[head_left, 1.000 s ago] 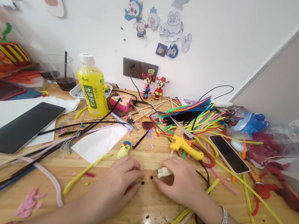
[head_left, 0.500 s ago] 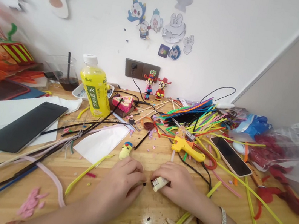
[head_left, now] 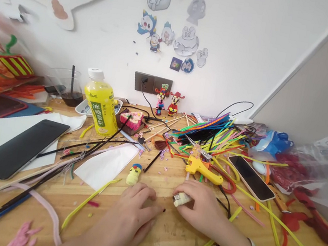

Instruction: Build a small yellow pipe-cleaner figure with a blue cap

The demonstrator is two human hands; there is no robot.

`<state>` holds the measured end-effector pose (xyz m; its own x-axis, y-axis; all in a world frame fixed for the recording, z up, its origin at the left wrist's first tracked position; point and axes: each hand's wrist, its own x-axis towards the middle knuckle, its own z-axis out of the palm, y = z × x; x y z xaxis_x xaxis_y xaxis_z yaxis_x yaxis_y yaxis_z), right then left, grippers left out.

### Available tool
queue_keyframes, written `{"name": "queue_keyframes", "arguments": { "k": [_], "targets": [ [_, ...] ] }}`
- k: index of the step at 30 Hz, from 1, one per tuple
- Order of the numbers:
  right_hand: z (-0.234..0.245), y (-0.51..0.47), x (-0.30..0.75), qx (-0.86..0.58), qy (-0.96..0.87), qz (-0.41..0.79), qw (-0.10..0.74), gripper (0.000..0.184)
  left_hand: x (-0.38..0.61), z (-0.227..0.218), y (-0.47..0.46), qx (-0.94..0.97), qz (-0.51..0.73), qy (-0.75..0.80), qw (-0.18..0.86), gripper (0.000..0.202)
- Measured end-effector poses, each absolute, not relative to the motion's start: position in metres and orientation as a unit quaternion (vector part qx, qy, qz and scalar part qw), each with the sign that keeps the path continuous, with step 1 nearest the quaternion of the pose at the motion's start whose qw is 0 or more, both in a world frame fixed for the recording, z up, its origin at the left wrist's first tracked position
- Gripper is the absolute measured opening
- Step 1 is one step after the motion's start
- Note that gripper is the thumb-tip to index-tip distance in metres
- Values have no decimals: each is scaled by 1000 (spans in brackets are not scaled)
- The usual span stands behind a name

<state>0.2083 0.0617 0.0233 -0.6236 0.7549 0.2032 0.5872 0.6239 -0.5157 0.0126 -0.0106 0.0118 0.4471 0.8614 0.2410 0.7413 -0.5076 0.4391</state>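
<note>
The right hand grasps a small cream lighter between thumb and fingers, its metal end pointing toward the left hand. That left hand hangs low over the worktop with fingers loosely curled; whether it pinches anything I cannot tell, as the inside of the grip is hidden. A dark speck (too small to say what it is) shows right by its fingertips, in the gap between the hands. Just beyond the left knuckles is a little yellow figure with blue and red at its head end, and a bent yellow pipe cleaner lies to the left of the same hand. Beyond the right hand lies a yellow glue gun, with a phone to its right and a heap of coloured pipe cleaners farther back
</note>
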Motion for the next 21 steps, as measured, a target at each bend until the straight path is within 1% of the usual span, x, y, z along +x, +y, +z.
{"name": "queue_keyframes", "arguments": {
  "k": [9,13,18,21],
  "targets": [
    [22,60,211,-372,-891,176,193,18,12,13,-10,840,235,469,137,22],
    [21,59,212,-365,-900,150,183,12,13,13,-10,846,223,466,130,26],
    [20,61,213,-372,-899,135,187,13,14,13,-11,857,188,466,112,33],
    [20,63,212,-375,-897,136,188,15,14,11,-10,864,182,460,98,34]
  ]
}}
